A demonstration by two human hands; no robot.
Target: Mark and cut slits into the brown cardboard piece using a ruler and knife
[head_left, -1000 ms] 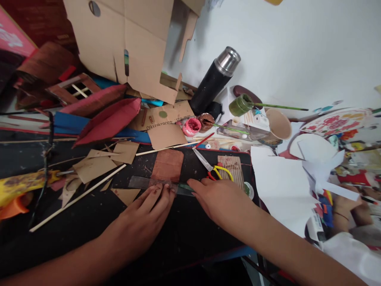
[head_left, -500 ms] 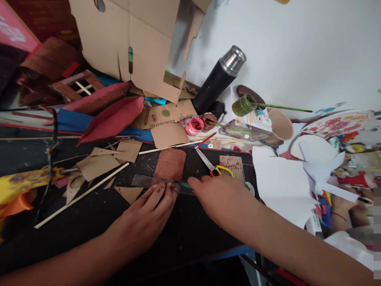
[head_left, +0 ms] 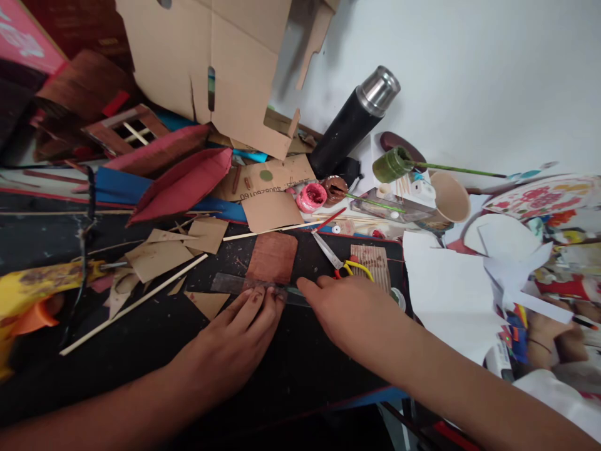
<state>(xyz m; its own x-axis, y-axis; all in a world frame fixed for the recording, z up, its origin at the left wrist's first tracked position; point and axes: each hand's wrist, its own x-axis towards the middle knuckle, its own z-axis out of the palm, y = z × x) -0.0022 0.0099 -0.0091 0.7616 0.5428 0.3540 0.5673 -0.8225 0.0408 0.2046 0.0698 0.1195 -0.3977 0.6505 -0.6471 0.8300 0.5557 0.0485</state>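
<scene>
The person's left hand, open with fingers outstretched, presses down a clear ruler; a brown card lies just beyond, its near edge under the ruler. The right hand is closed around a mostly hidden greenish tool, scissors beyond it.

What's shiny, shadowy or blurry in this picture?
Head view: the flask's silver cap catches glare; head view: a soft shadow darkens the wall beside the cardboard; head view: the yellow tool looks soft near the left edge, but the left hand is clear enough to show dark spots.
</scene>
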